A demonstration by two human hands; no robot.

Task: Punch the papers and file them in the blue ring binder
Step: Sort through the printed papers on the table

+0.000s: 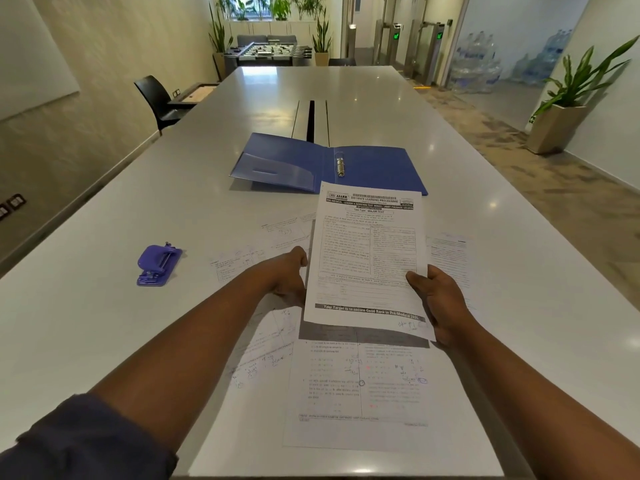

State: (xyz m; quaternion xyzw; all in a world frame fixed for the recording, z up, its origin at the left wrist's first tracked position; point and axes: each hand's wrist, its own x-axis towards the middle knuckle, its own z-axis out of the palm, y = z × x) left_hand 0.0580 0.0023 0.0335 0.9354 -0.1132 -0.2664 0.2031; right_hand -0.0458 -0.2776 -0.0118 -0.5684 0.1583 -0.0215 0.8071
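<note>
A printed sheet of paper (367, 258) is lifted above the table, tilted toward me. My right hand (438, 299) grips its lower right edge with the thumb on top. My left hand (289, 271) is at its left edge, fingers partly hidden behind the sheet. Beyond it the blue ring binder (304, 161) lies open and flat, its metal rings (340, 166) showing at the spine. A purple hole punch (157, 263) rests on the table to the left, apart from both hands. Several more printed papers (363, 386) lie spread on the table under the held sheet.
The long grey table (104, 323) runs far ahead, with a dark cable slot (310, 121) behind the binder. A black chair (157, 98) stands at the left side. A potted plant (568, 109) stands on the floor to the right.
</note>
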